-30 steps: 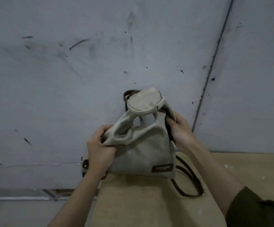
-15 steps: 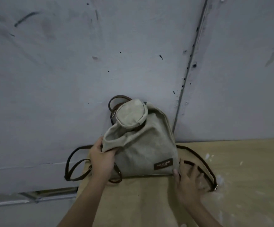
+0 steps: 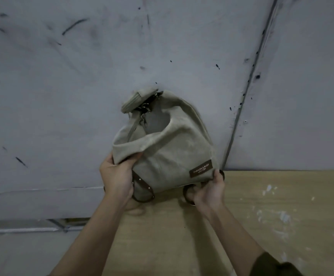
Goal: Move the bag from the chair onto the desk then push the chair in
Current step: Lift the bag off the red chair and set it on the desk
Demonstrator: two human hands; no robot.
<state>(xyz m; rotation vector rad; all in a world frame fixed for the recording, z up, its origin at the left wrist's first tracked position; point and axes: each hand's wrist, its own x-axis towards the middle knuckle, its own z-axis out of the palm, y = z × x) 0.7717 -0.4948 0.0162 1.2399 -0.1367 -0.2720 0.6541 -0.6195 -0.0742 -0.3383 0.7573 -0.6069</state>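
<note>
2 closed grips on beige bag [image 3: 168, 152]: left hand [image 3: 118, 176], right hand [image 3: 209, 191]; straps mostly hidden underneath.

Dim, flat, bluish light; soft shadow under the bag [image 3: 170, 148] on the desk [image 3: 281, 216]; slight softness throughout, wide-angle bending of the wall [image 3: 62, 96] seam toward the frame edges

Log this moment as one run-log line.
stage: bag on desk | beige canvas bag: upright against grey wall, on wooden desk | left hand: grip on bag's left edge | right hand: grip on lower right corner | chair: unseen
</note>
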